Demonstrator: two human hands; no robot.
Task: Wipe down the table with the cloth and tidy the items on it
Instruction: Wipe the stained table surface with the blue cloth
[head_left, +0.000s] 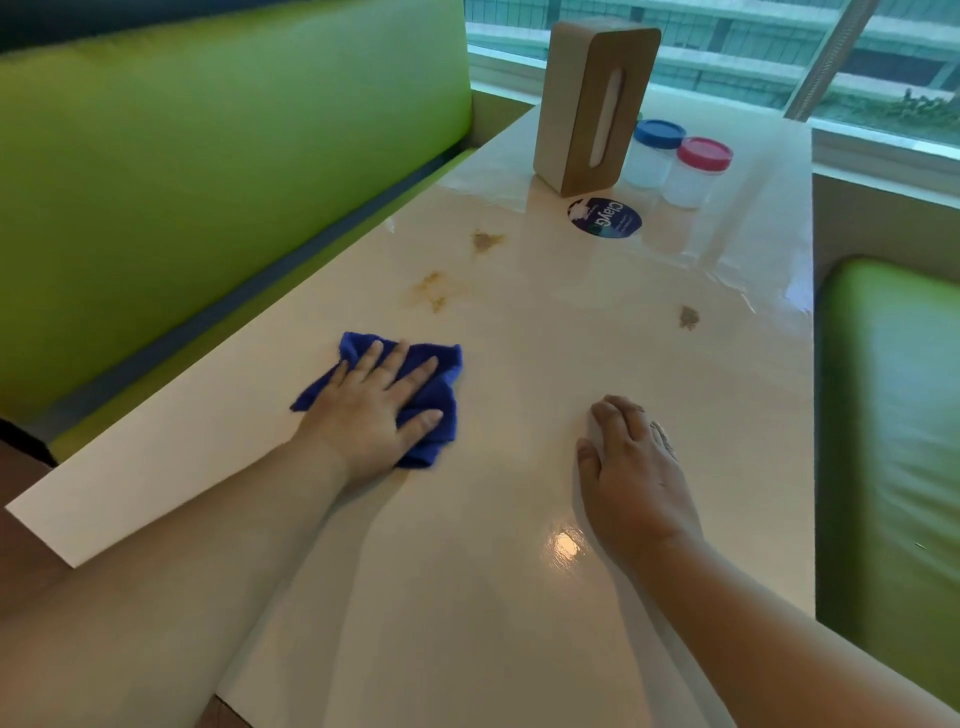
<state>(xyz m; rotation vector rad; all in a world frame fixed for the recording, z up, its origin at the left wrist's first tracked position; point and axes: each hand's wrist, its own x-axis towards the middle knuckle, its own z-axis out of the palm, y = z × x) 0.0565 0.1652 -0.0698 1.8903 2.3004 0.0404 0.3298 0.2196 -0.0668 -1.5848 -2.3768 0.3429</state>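
Note:
A crumpled blue cloth (435, 395) lies on the glossy white table (519, 597), left of centre. My left hand (371, 410) presses flat on the cloth with its fingers spread. My right hand (631, 467) rests palm down on the bare tabletop to the right, holding nothing. Three brown stains mark the table beyond the hands: one (434, 291) just past the cloth, one (485, 240) farther back, one (689, 317) toward the right edge.
At the far end stand an upright beige tissue box (582, 104), a blue-lidded jar (652, 153), a red-lidded jar (696, 171) and a round dark sticker (605, 218). Green bench seats flank the table, left (208, 156) and right (893, 415). A window runs behind.

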